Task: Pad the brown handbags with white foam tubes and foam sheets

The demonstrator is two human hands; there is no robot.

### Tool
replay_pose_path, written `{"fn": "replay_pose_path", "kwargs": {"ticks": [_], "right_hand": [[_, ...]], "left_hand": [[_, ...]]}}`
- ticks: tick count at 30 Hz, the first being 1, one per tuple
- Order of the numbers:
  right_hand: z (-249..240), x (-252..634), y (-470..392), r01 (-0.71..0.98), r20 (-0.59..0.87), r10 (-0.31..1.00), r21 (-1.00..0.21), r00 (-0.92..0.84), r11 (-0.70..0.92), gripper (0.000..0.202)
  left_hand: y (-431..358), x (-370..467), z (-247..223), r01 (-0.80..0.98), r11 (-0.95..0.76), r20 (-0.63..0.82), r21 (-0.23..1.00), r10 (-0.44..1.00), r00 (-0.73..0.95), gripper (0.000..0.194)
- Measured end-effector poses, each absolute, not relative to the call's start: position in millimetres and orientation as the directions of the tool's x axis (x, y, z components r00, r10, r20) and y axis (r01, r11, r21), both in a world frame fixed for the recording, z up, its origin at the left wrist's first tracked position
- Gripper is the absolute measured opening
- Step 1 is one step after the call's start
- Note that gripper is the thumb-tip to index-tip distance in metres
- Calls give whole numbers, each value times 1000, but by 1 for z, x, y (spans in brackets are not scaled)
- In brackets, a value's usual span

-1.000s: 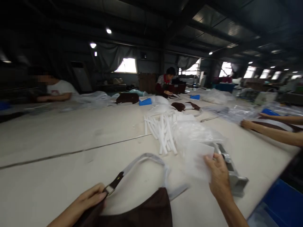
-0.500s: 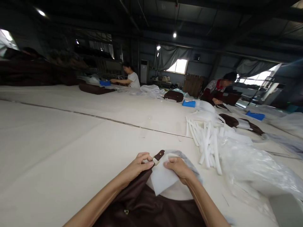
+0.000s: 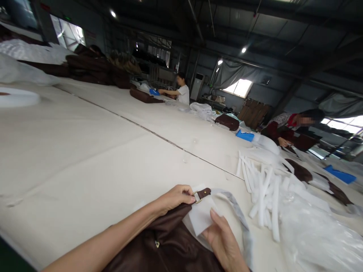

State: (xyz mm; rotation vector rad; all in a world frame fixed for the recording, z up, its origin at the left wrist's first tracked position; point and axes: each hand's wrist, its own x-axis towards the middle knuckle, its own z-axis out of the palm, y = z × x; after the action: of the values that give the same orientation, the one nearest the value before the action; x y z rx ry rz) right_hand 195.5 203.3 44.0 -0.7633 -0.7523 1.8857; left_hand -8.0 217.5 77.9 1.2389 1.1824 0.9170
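Note:
A dark brown bag (image 3: 172,241) lies on the table right in front of me, a small zipper pull (image 3: 157,244) showing on it. My left hand (image 3: 178,198) is closed in a pinch on the bag's upper corner, beside a gold-coloured metal ring (image 3: 197,197) and a brown strap tab (image 3: 205,193). Under the ring sits a thin white foam sheet (image 3: 200,218). My right hand (image 3: 222,240) grips the sheet's lower right part between thumb and fingers. The handle, covered in a pale grey wrap (image 3: 241,211), arches to the right behind that hand.
White foam rods (image 3: 262,192) lie piled to the right, beside crumpled clear plastic (image 3: 314,230). Blue objects (image 3: 245,135) and brown bags (image 3: 227,122) stand farther back. Two co-workers are at the table's far side. A white roll (image 3: 18,97) lies far left.
The view has turned left and tilted. My right hand has shifted from the sheet's upper part to its lower right side, the palm turned more upward. My left hand keeps its pinch.

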Motion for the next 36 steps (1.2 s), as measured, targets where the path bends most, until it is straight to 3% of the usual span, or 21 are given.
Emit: {"fn": "replay_pose_path", "kwargs": {"ticks": [5,12,16,20,24,27,31,36], "right_hand": [[35,172,209,-598,-284,943,-730,-176,-331,39],[32,161,231,-715,-299,952,-653,-60,-250,37],[33,156,229,-748,-241,954,-597,-180,-292,35],[36,152,229,-784,-208,960,-556,-190,-276,33],[36,153,231,-782,-193,953,-546,-232,-301,33],[35,153,232,-777,-197,949,-545,-246,-315,36],[43,155,231,-735,-184,951,-604,-248,-309,37],[48,182,223,-490,-105,932,-827,-346,-275,40]], "left_hand": [[215,-7,75,94,142,-158,985,968,196,38],[216,-5,71,120,195,-213,973,963,163,44],[221,-3,66,101,192,-206,976,966,154,45],[225,-1,58,37,192,-195,981,976,98,47],[224,-1,54,-25,270,-271,962,962,-36,61],[223,-3,58,-132,326,-328,936,945,6,74],[226,-4,71,-177,358,-326,917,927,184,52],[236,-1,85,-148,325,-277,934,921,274,35]]}}
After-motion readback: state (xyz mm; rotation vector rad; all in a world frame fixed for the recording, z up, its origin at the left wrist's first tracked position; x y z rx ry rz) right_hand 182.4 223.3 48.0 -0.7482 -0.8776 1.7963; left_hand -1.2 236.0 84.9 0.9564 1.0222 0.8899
